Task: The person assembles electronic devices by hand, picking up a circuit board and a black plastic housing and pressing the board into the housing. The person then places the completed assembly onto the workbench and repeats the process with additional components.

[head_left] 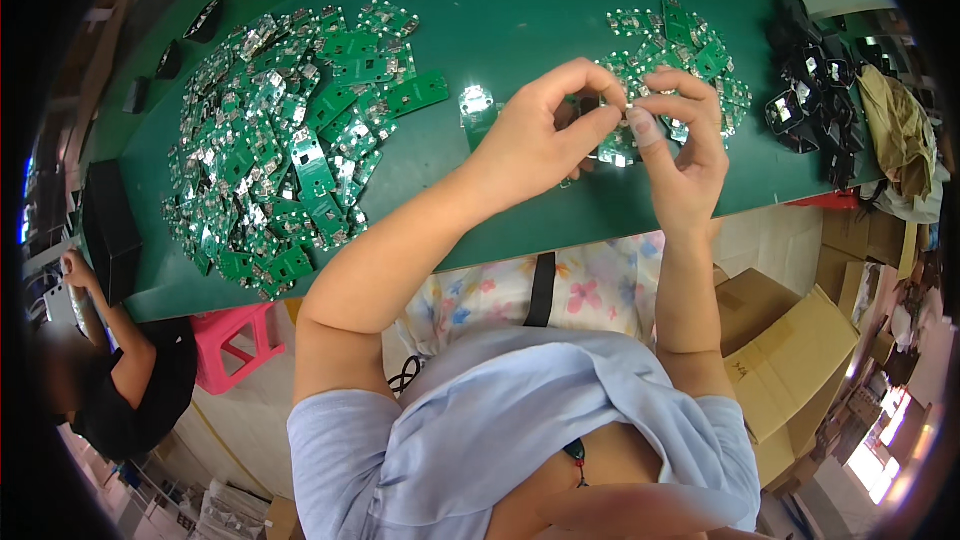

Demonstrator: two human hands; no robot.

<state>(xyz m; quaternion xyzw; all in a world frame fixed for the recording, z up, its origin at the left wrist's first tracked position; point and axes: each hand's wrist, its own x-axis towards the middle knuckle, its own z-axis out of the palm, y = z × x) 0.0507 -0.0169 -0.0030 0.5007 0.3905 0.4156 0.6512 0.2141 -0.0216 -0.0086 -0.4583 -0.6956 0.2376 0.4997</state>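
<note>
My left hand (pixel 548 130) and my right hand (pixel 690 145) meet above the table's right part, thumbs and forefingers pinched close together. A tiny pale piece shows between the fingertips, too small to name. Something dark is partly visible inside the curl of my left hand, mostly hidden. Behind and below my fingers lies a pile of small green circuit boards (pixel 715 60) with silvery parts. Left of my left hand, a single green circuit board (pixel 478 110) lies flat, its bright end catching the light.
A large heap of green circuit boards (pixel 250 140) covers the left part of the green table (pixel 520 10). Black plastic housings (pixel 815 80) are piled at the right edge beside brown paper (pixel 895 130). Cardboard boxes (pixel 790 360) stand below right. A pink stool (pixel 235 345) and another person (pixel 135 380) are at left.
</note>
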